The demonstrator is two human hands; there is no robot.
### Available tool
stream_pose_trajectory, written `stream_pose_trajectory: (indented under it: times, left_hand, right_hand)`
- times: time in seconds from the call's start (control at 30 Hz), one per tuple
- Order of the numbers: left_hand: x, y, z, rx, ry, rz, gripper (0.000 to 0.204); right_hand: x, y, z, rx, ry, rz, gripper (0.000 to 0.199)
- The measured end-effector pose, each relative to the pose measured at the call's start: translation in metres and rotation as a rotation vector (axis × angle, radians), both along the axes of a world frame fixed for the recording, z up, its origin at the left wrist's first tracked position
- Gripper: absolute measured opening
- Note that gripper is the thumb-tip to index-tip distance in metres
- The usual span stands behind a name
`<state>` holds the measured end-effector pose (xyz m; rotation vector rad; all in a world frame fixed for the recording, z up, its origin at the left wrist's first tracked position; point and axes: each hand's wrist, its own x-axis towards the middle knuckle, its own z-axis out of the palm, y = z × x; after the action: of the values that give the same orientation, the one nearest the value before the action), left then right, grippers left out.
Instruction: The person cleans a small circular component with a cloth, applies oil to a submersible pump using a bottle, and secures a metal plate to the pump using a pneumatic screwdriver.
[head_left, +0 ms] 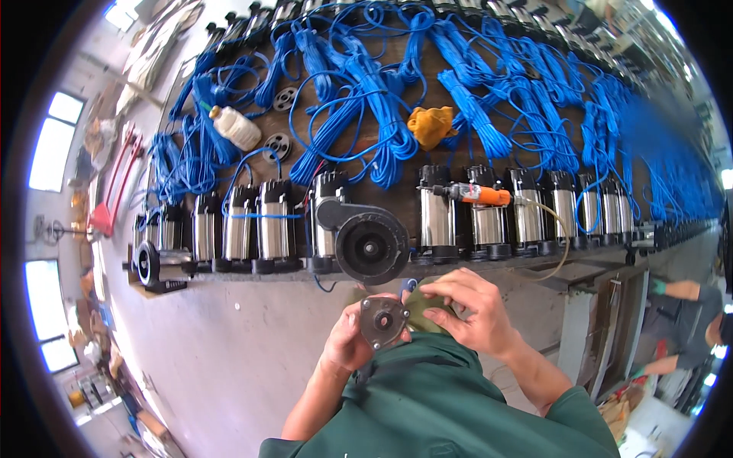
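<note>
My left hand grips a dark metal flange in front of my body, below the bench edge. Several bolts stand around the flange's rim, and a hole is at its centre. Just right of it is my right hand, thumb and fingers apart and loosely bent, with nothing visible between them. Directly above the flange, at the bench's front edge, a black round pump casing is set against an upright steel motor. An orange air screwdriver lies across the motors to the right.
Steel motors line the front edge of the bench. Behind them lie coiled blue cables, a yellow glove and a white bottle. A hose hangs over the edge. Another person works at far right.
</note>
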<state>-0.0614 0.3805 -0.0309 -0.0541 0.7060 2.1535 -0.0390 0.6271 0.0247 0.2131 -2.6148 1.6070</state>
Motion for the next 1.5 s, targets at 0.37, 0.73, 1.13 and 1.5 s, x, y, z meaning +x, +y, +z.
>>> stream_pose_trajectory:
  times: [0.37,0.73,1.13,1.5]
  left_hand:
    - [-0.022,0.001,0.008,-0.061,0.008,-0.112,0.066]
    - [-0.057,-0.038,0.013,-0.374,0.231,-0.254,0.051]
    - [-0.26,-0.16,-0.061,-0.996,0.675,0.766,0.06]
    - [-0.535,-0.25,-0.181,-1.355,1.124,0.577,0.106]
  right_hand:
    - [-0.041,-0.04,0.046,0.371,0.149,0.313,0.071]
    - [-0.066,-0.047,0.053,0.538,0.136,0.052,0.066]
    - [-0.074,-0.082,0.085,0.541,0.129,-0.177,0.064]
    - [-0.023,-0.032,0.03,0.617,-0.131,-0.644,0.066]
